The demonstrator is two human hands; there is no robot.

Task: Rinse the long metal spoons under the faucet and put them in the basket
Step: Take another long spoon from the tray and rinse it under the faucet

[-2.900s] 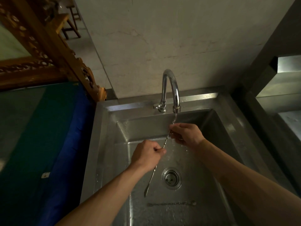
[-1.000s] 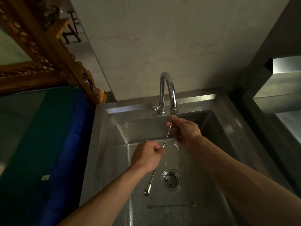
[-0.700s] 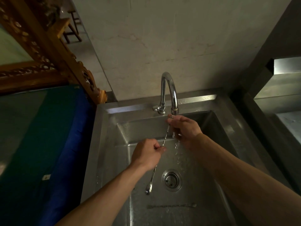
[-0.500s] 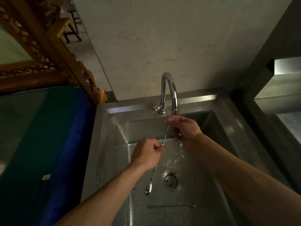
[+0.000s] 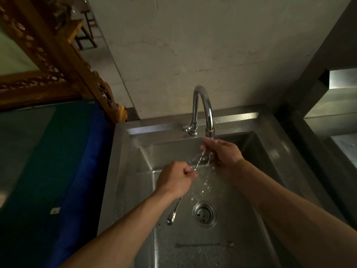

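Now the right hand [image 5: 224, 154] sits lower on the long spoon [image 5: 174, 213] than half a second earlier, its fingers curled around the upper shaft directly under the faucet [image 5: 202, 109], where water splashes more widely. A second spoon [image 5: 204, 245] lies flat on the sink [image 5: 123, 171] floor, near the drain [image 5: 204, 213]. The left hand [image 5: 174, 181] pinches the shaft at mid-length; the lower end hangs below this fist, slanting toward the basin floor.

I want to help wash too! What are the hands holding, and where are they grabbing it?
One long metal spoon. The left hand pinches its handle near the middle; the right hand holds the upper end under the faucet.
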